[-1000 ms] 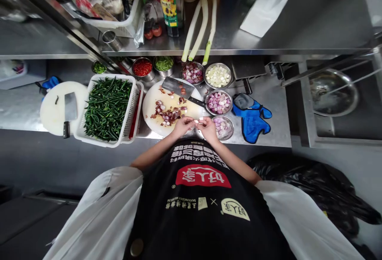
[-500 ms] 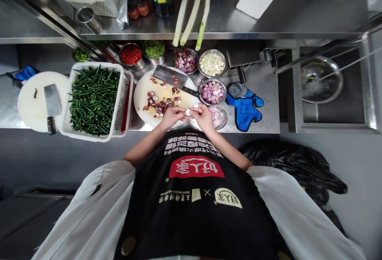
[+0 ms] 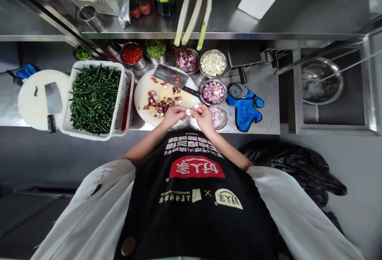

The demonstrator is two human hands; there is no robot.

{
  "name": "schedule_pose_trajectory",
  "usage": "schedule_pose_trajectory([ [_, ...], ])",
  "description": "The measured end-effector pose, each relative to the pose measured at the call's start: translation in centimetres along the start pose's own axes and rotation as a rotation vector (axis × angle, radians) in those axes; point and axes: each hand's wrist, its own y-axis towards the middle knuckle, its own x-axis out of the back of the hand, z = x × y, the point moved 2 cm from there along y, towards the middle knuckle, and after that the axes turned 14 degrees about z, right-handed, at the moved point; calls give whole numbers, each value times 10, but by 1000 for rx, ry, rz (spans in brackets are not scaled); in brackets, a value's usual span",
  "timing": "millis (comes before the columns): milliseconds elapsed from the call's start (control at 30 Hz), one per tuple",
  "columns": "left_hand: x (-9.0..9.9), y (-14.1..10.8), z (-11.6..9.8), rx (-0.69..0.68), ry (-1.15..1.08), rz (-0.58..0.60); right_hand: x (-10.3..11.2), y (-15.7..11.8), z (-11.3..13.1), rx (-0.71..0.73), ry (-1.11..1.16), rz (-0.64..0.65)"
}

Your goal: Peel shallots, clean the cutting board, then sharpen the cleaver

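Observation:
Over the near right edge of the round cutting board [image 3: 142, 95], my left hand [image 3: 172, 116] and my right hand [image 3: 204, 117] meet fingertip to fingertip. Both are closed on a small pale shallot [image 3: 188, 112], pinched between them. Something white, perhaps a wrap, shows on a finger of my right hand. Shallot pieces and brown-red peelings [image 3: 162, 105] lie on the board. A cleaver [image 3: 171, 76] rests across its far side, handle pointing right. Just right of my right hand are a bowl of pale shallot pieces [image 3: 217, 117] and a bowl of purple shallots [image 3: 213, 92].
A white basket of green chilies [image 3: 94, 99] stands left, beside a second board [image 3: 30, 101] with another cleaver [image 3: 53, 97]. Blue cloth [image 3: 246, 111] lies right, before the sink [image 3: 331, 117]. Scallion stalks [image 3: 191, 17] overhang the shelf edge. Bowls line the back.
The view has shifted very slightly. Both hands keep nearly the same place and grip on the shallot; nothing else has visibly moved.

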Motion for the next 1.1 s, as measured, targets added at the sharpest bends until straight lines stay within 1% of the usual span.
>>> schedule_pose_trajectory([
  [133, -1, 0, 2, -14, -28, -6, 1, 1, -2, 2, -8, -15],
  [367, 0, -3, 3, -37, -50, 43, 1, 0, -2, 28, 5, -50],
  [467, 1, -3, 4, -32, -58, 18, 0, 0, -1, 28, -9, -63],
  [733, -1, -3, 6, 0, -39, -24, -3, -4, 1, 100, -34, -86],
  [933, -2, -6, 3, 72, 52, -35, -5, -10, -3, 140, -62, -101],
  [1100, -2, -6, 2, 83, 155, -82, -5, -9, -8, 85, -7, -66],
])
